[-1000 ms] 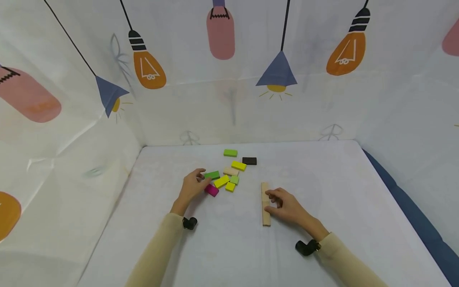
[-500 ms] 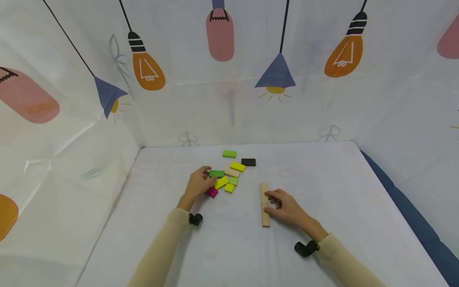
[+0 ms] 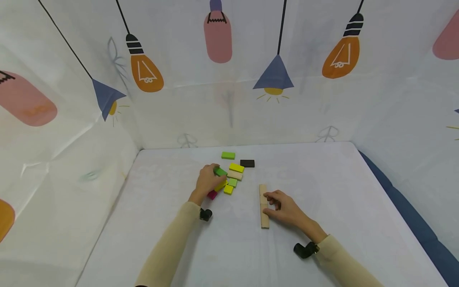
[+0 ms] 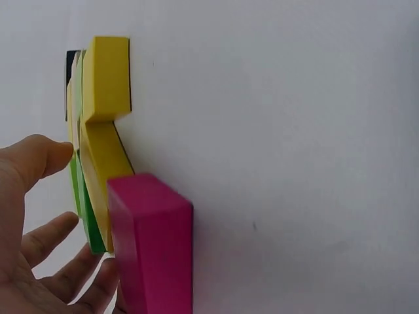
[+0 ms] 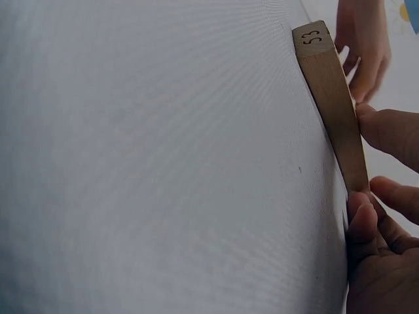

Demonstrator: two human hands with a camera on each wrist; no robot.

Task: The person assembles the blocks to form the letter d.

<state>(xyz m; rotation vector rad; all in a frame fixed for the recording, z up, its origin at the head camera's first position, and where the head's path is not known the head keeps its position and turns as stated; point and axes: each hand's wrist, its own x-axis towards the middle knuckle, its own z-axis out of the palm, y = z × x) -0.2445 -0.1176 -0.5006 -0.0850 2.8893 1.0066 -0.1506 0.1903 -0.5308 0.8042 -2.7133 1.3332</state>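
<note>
My left hand holds a green block between thumb and fingers, at the left of a cluster of coloured blocks. Under and beside it lie a yellow block and a magenta block, both partly covered. In the left wrist view the thumb and fingertips are around the green block. My right hand rests with relaxed, bent fingers against a row of two plain wooden blocks set end to end. A wooden block bears the number 53 on its end.
Behind and right of the left hand are a light green block, a black block, a yellow block, a plain wooden block, a small light green block and a small yellow block. The white table meets patterned sheets.
My left hand has moved right and away from me. The green block has shifted right and turned with it. My right hand has stayed at the wooden row.
</note>
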